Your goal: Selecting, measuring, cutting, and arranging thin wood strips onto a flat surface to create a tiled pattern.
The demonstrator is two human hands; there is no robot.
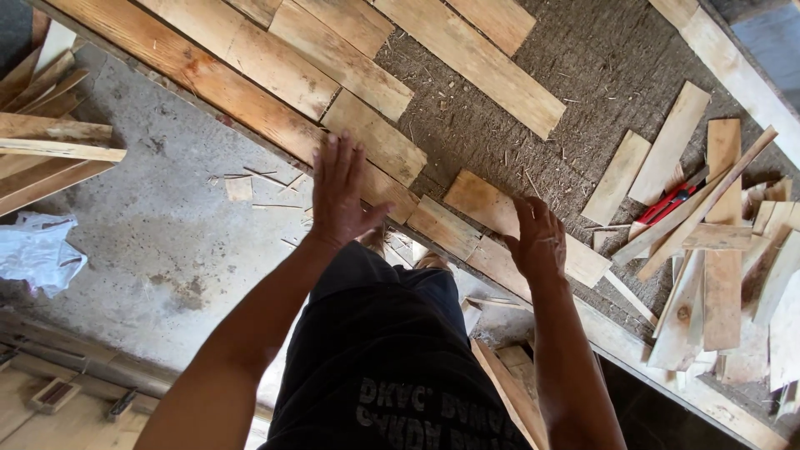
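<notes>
The long edge board [242,96] that runs from upper left down toward lower right serves as the landmark for all positions below.

Far left of the edge board: a stack of loose slats [50,142] lies on the concrete floor [167,250], with a crumpled white plastic bag [37,250] below it.

Left hand [340,190]: spread wide and flat, fingers extended, holding nothing. The fingertips sit over the edge board; whether the palm presses down or hovers just above cannot be told.

Right hand [537,237]: curled, fingers bent over a short plank [487,208]. The short plank lies skewed, one end on the edge board, the other out over the fibrous brown matting [600,75] behind it. The grip looks partial (fingertips and thumb on the near part only).

Right of the edge board, well apart from both hands: a pile of offcuts [717,267], with a red-handled tool [667,202] lying at its upper edge.

Risks, as a judgement:
- The short plank may slip or pivot, because the hold covers only one end.
- Splinters are likely, since the wood is rough-sawn and both hands are bare.
- Loose chips on the concrete floor by the person's feet could cause a misstep.
</notes>
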